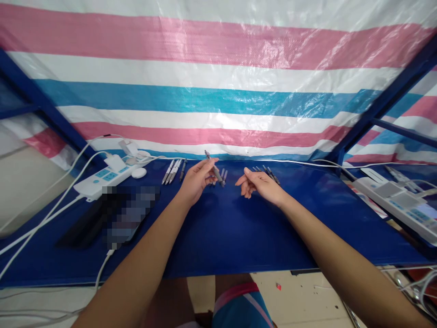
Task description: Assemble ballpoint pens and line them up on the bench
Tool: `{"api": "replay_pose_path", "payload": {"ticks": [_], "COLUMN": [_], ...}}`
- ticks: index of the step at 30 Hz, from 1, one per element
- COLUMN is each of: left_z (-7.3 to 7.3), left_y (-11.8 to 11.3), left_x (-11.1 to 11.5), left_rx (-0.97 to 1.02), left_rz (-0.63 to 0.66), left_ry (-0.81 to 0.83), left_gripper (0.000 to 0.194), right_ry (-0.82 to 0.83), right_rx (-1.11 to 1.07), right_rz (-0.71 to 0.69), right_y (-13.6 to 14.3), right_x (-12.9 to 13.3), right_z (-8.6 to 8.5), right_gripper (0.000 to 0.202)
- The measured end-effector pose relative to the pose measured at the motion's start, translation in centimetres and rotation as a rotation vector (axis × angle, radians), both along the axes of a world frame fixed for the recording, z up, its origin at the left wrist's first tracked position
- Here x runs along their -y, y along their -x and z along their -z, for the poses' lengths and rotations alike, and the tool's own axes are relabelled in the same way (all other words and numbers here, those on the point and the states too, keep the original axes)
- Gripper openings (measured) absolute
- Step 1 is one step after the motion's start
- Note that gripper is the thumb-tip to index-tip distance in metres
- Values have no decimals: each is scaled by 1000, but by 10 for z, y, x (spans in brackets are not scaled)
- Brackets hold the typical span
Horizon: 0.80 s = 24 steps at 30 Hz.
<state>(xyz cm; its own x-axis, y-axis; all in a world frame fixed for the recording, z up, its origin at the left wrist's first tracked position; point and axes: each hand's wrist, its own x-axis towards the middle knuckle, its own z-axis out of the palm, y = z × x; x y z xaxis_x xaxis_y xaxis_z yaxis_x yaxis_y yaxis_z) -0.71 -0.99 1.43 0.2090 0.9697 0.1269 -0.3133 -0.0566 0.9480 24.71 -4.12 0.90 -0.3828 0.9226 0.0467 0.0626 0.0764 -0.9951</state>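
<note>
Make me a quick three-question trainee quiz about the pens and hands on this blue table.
1. True or false: the left hand holds a pen.
2. The right hand is: A) gripping a pen, B) open with nothing in it, C) on the power strip.
3. Fill in: the table cover is ____.

Key: 1 true; 2 B; 3 blue.
</note>
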Motion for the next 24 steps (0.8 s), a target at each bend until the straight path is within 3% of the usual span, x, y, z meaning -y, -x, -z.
{"api": "replay_pose_path", "payload": {"ticks": [4,8,12,18,24], "left_z": [6,11,9,3,1], "left_y": [26,55,66,70,67], "left_x": [-17,-28,-29,-26,-17], "left_rx": [-187,-812,-1246,-1394,-1410], "left_rz": [-205,-494,-587,-648,-699], "left_ry": [-20,-211,-220,-102,-220], "left_gripper": [56,51,50,47,40], "right_ry": [22,31,40,53,35], "right_rx": [12,33,53,73,88], "right_rz": [-22,-35,-50,-68,-90], "right_y": [0,0,0,2,2], "right_x": [-1,0,0,1,2], "right_z": [3,3,3,2,3], "right_gripper": [71,69,68,67,66]}}
